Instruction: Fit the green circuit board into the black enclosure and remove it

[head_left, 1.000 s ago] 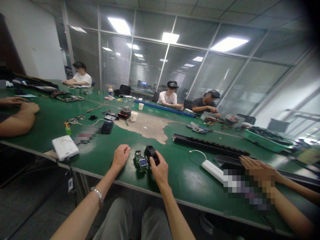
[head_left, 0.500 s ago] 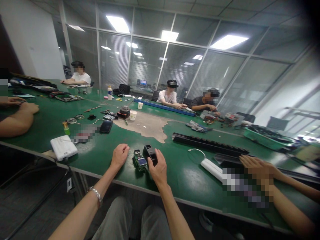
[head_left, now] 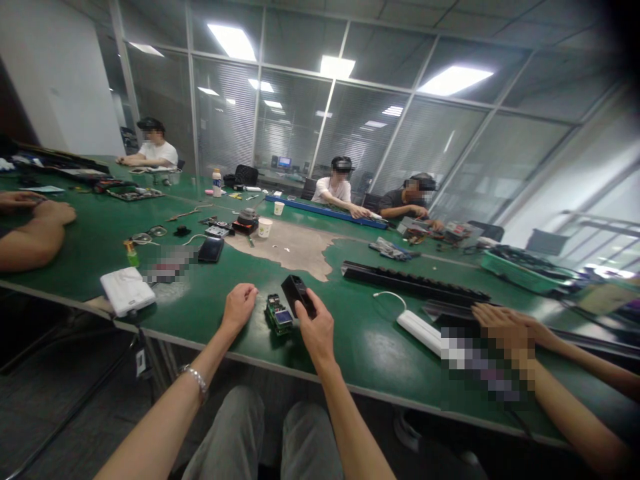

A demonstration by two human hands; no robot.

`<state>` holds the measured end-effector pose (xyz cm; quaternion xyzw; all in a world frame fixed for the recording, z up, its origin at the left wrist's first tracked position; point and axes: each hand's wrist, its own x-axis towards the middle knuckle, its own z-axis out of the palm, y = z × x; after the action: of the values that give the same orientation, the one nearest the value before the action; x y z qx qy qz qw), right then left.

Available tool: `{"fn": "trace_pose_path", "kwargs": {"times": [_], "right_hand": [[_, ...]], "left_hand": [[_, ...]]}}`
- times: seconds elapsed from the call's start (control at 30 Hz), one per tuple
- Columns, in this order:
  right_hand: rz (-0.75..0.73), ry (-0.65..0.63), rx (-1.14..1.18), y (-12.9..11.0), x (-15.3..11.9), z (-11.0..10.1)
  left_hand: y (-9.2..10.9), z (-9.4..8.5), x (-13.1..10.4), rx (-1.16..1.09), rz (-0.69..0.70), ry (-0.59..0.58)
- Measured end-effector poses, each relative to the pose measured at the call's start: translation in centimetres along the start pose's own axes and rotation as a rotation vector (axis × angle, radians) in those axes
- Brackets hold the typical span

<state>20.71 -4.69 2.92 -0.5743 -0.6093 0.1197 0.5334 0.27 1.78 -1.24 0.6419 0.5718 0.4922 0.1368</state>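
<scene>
**Pinching a black case [head_left: 297,293] beside a circuit board [head_left: 278,316], over a green table [head_left: 380,353]**

Across the middle of the frame, broad green tabletop with a ragged tan patch [head_left: 275,257] at centre. Along the top, glass partition [head_left: 295,113] with blinds, beneath bright ceiling lights [head_left: 233,41]. Left of centre, a paper cup [head_left: 265,228], a dark flat device [head_left: 211,249] and, near the table edge, a white box [head_left: 127,293]. At right, a white power strip [head_left: 420,330], a black rail [head_left: 410,283] and a green basket [head_left: 510,272].

Pixelated beyond reading: an object left of centre and a patch over a co-worker's hands [head_left: 493,319], lower right. Cut off at the left edge: another person's arms [head_left: 37,237]. Hidden behind fingers: lower part of the case; hard to tell if touching the table.

From the bottom edge, two bare forearms reaching forward, with a bracelet [head_left: 195,379] on the left wrist. Right hand [head_left: 317,327] at lower centre, thumb and fingers clasping the tilted case, just right of the board. Left hand [head_left: 239,307] left of the board, fingers curled inward; impossible to tell about anything inside.
</scene>
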Motion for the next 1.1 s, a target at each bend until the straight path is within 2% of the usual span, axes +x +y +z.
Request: {"fn": "trace_pose_path", "kwargs": {"times": [0.13, 0.27, 0.5, 0.67, 0.83, 1.1], "right_hand": [[-0.064, -0.063, -0.015, -2.1, 0.0, 0.0], [-0.138, -0.095, -0.101, -2.8, -0.7, 0.8], [-0.237, -0.176, -0.16, -2.7, -2.1, 1.9], [-0.25, -0.232, -0.243, -1.9, -3.4, 2.1], [-0.267, -0.177, -0.285, -1.3, -3.8, 2.9], [-0.295, -0.199, -0.227, -1.2, -4.2, 3.7]], "left_hand": [[-0.2, 0.0, 0.0, -0.01, 0.009, 0.013], [-0.3, 0.0, 0.0, -0.015, 0.022, 0.019], [-0.3, -0.1, -0.1, -0.019, 0.048, 0.022], [-0.4, -0.1, -0.1, -0.02, 0.053, 0.013], [-0.3, -0.2, -0.1, -0.01, 0.05, 0.024], [-0.1, -0.4, -0.1, -0.014, 0.067, 0.015]]}}
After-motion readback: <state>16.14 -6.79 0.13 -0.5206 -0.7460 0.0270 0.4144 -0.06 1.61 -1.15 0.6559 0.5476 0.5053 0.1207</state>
